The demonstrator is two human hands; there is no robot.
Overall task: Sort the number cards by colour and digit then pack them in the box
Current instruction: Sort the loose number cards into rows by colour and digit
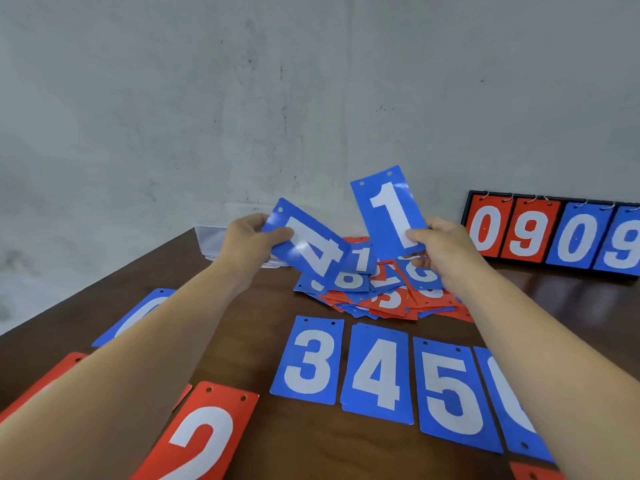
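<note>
My left hand (250, 241) pinches a blue 4 card (308, 244), tilted, above the table. My right hand (441, 247) holds a blue 1 card (389, 211) upright by its lower end. Both hover over a mixed pile of red and blue number cards (384, 289). Nearer to me a row of blue cards lies face up: 3 (310, 362), 4 (377, 372), 5 (450, 389) and one partly hidden by my right forearm (505, 393). A red 2 card (204, 434) lies at the front left. A clear box (211, 242) stands behind my left hand.
A scoreboard flip stand (554, 233) showing 0 9 0 9 stands at the back right on the dark wooden table (277, 445). A blue card (138, 315) and a red card (45, 382) lie under my left forearm. A grey wall rises behind the table.
</note>
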